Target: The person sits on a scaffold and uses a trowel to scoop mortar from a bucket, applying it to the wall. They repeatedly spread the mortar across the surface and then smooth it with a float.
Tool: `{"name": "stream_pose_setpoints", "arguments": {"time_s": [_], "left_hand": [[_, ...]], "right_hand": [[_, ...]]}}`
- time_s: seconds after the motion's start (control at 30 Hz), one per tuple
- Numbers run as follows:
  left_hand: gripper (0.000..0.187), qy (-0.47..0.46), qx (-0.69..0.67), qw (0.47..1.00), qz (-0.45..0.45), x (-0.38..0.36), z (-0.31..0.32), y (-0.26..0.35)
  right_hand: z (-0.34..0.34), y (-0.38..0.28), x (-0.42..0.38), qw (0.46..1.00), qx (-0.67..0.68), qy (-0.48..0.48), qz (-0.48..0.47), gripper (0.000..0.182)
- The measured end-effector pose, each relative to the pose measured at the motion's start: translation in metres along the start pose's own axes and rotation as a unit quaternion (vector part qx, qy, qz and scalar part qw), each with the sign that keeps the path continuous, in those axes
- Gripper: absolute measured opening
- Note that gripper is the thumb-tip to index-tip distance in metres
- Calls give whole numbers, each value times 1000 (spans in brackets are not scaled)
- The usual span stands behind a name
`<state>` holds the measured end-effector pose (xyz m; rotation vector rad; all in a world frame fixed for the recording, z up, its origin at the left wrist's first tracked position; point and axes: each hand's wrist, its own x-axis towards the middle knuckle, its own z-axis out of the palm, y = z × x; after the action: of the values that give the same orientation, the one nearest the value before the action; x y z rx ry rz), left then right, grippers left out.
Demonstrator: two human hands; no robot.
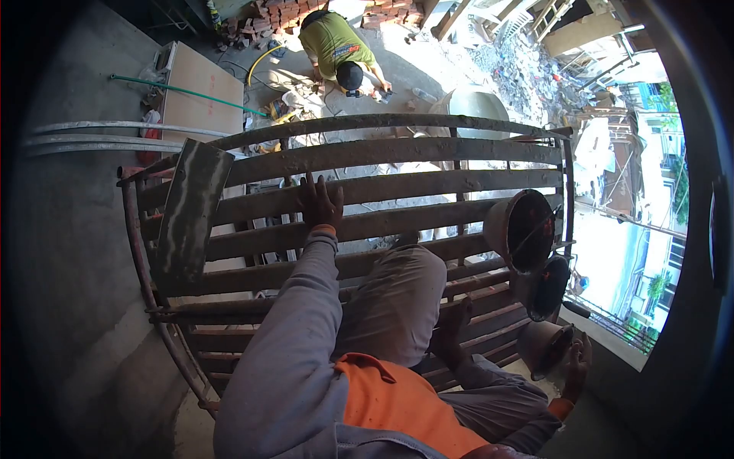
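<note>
My left hand [319,202] lies with its fingers spread on the slats of a metal scaffold platform [397,153]; nothing is in it. Low on the right, my right hand [579,369] is at the rim of a small, tilted mortar-stained bucket [537,344], its fingers curled beside the edge and partly in shadow. A larger bucket [498,229] stands on the slats farther forward, its inside dark. Between the two buckets is a dark rounded thing [549,287] with a black handle [576,309]. A long, mortar-smeared flat board [195,218] rests across the slats on the left.
On the floor below, a co-worker in a yellow-green shirt [342,46] bends low near a stack of red bricks [287,17]. A large round tub [478,107] stands beyond the platform. Rubble lies farther right. A wall opening [619,260] is on the right.
</note>
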<state>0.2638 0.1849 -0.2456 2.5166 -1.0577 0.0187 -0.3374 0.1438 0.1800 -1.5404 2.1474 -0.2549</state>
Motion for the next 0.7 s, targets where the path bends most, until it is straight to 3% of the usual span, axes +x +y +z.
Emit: {"name": "stream_pose_setpoints", "arguments": {"time_s": [0.43,0.7], "left_hand": [[54,9,6,1000,2,0,-1,1],[54,14,10,1000,5,0,-1,0]], "right_hand": [[2,-18,-6,999,8,-22,29,49],[5,-19,-2,1000,1,-25,-9,48]]}}
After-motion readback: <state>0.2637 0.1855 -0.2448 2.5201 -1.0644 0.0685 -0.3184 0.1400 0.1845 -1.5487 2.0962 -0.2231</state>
